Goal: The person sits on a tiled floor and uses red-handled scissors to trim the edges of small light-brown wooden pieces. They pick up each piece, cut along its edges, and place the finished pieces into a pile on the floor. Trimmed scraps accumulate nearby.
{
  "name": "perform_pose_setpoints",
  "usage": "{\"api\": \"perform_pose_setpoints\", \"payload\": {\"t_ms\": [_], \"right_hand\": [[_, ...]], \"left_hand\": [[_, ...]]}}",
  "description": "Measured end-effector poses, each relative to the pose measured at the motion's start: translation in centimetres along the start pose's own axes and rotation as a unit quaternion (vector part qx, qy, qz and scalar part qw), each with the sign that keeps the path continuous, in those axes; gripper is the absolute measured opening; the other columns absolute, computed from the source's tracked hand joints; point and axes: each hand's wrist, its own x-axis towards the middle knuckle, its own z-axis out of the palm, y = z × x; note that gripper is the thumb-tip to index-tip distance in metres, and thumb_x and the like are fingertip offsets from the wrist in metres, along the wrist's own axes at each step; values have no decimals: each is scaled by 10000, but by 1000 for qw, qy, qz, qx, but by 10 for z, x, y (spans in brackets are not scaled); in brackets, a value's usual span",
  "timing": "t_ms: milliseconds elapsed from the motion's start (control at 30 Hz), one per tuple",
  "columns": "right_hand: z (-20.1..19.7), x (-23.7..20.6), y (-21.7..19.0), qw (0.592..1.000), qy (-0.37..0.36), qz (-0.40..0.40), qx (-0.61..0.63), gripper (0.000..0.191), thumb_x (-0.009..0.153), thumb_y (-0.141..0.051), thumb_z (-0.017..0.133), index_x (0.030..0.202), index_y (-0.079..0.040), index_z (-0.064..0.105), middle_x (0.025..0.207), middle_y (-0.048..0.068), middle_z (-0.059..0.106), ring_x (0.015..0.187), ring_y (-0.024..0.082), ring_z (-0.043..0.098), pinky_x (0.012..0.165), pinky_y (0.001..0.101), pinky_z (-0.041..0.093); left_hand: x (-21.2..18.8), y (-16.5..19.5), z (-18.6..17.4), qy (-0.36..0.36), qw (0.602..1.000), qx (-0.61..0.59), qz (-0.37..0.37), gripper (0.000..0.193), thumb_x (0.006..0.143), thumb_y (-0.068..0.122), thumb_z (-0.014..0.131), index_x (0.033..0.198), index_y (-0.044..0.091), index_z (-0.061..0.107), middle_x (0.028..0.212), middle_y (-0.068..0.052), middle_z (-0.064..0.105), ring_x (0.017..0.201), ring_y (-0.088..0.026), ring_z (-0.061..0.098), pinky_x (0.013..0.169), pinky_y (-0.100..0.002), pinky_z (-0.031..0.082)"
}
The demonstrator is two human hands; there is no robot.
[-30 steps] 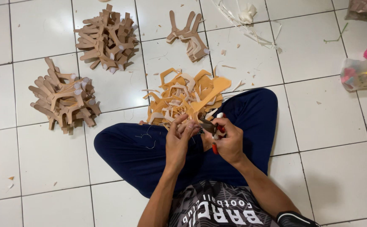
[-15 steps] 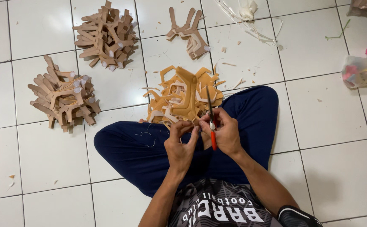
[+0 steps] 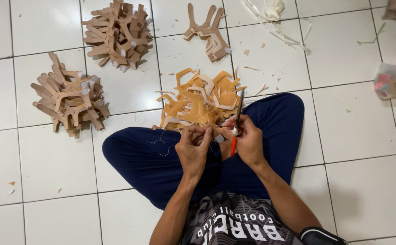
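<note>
person sits cross-legged on white tile floor, dark blue trousers, hands together over the lap. left hand curled narrow, fingertips pinched on a small tan piece at the top of the hand; piece mostly hidden by the fingers, shape can't tell. right hand just beside it, touching or nearly so, fist closed around scissors: orange handle sticks out below the grip, dark blades point up and away past the fingers, tip over the near pile. whether blades are parted: can't tell. just beyond the hands, against the knees, a loose heap of orange-tan cutout pieces. farther out to the left, a bundle of brown cutouts with pale tips, well apart from the hands. beyond that, a second brown bundle near the top edge. a few brown pieces lie alone top centre. pale strip scraps top right. plastic bag with coloured contents at far right edge.
</note>
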Motion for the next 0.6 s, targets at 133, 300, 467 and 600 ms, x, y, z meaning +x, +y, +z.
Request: {"api": "perform_pose_setpoints", "payload": {"t_ms": [133,300,467,600], "right_hand": [[-20,-12,-11,977,-19,-14,-212,461,779,-250,877,1100,-6,653,855,46,781,689,88,729,592,240,562],[-32,-21,-13,909,-80,-190,-363,548,665,-423,910,936,11,714,737,73,696,554,168,650,492,279,521],[-32,-21,-4,896,-83,-202,-386,546,663,-443,916,911,1,718,663,31,650,515,136,613,456,265,498],[-34,-22,0,895,-97,-208,-382,585,656,-437,921,935,35,718,643,48,635,489,135,594,430,257,483]], "left_hand": [[8,2,-7,28,999,-20,12,169,909,-1,755,992,-19,609,940,-126,759,876,-143,764,781,-245,657],[11,5,-13,40,998,-36,36,179,913,-6,739,1019,-19,595,968,-136,750,916,-155,766,816,-253,661],[7,7,-15,26,999,-41,16,172,914,-3,737,1004,-13,591,971,-147,769,914,-168,775,804,-253,662],[5,7,-18,24,999,-21,20,172,914,-4,746,1016,-12,609,947,-166,766,885,-177,778,787,-254,665]]}}
